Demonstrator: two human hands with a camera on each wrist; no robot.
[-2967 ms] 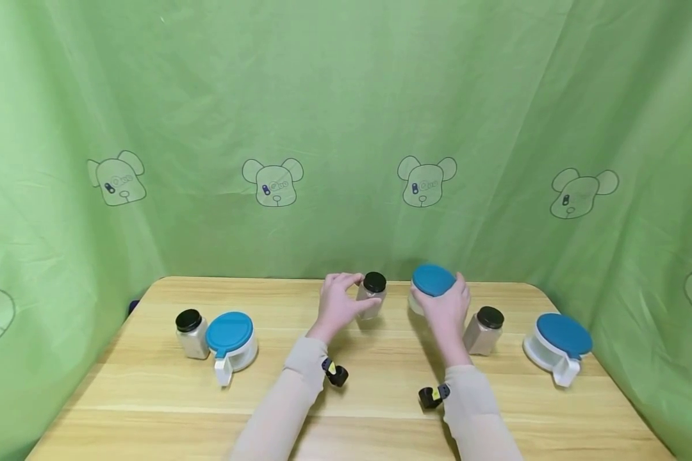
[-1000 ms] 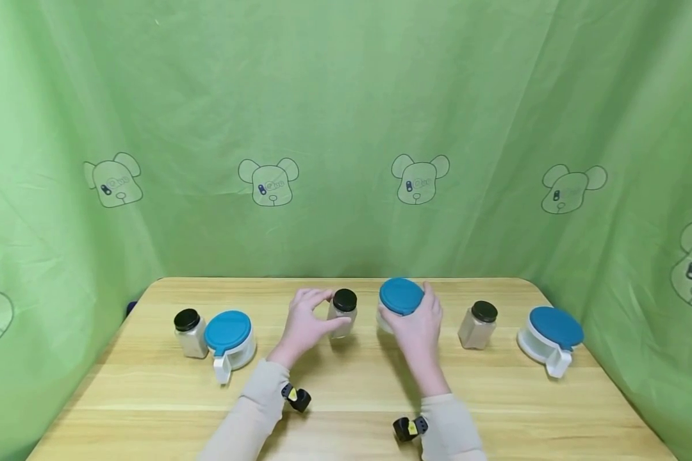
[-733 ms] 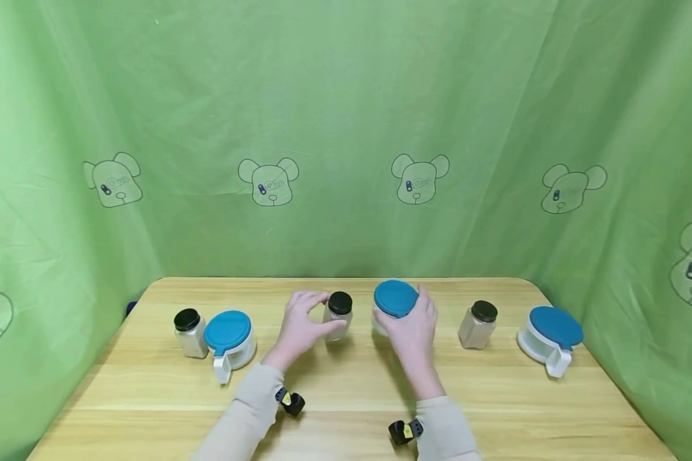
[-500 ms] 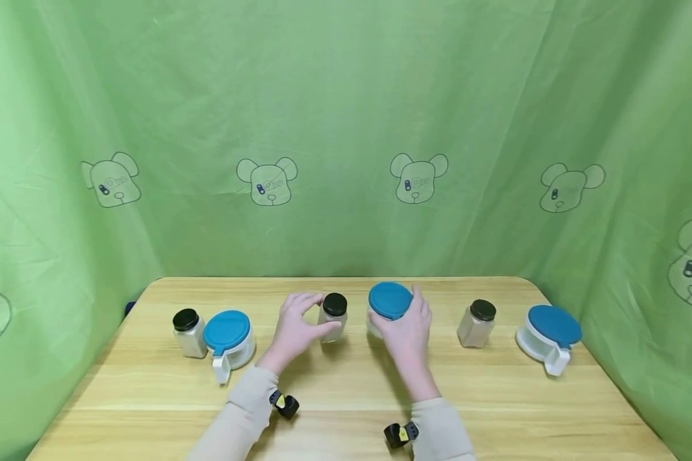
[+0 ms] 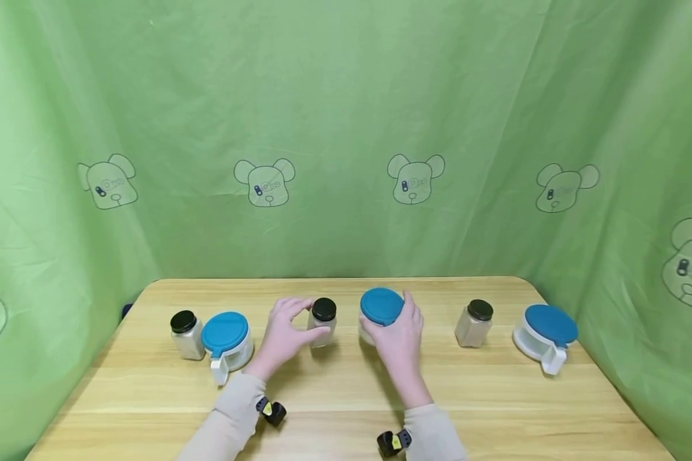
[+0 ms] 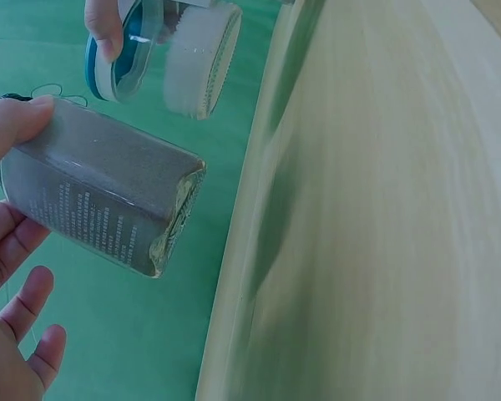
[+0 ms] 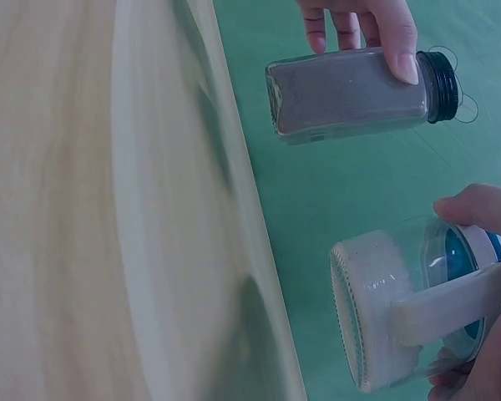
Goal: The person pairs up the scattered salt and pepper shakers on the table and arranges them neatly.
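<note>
My left hand (image 5: 280, 334) pinches a square glass spice jar (image 5: 323, 325) with a black lid, thumb on one side and fingers on the other. Greyish-brown powder fills it in the left wrist view, where its base hangs off the table. My right hand (image 5: 402, 336) grips a round clear seasoning pot (image 7: 376, 305) around its upper part. This pot has a blue lid (image 5: 382, 306), a white handle (image 7: 451, 309) and white contents. It too is held above the table, a short gap to the right of the spice jar. The right palm hides part of the pot.
On the wooden table (image 5: 346, 384), a black-lidded jar (image 5: 189, 344) stands beside a blue-lidded pot (image 5: 226, 333) at left. Another black-lidded jar (image 5: 473, 328) and blue-lidded pot (image 5: 548, 331) stand apart at right. A green curtain (image 5: 334, 237) hangs behind the table's far edge.
Both hands have moved left and nearer to me, carrying the spice jar and the seasoning pot with them. The jars and pots at the sides stay put; the view shifts slightly.
</note>
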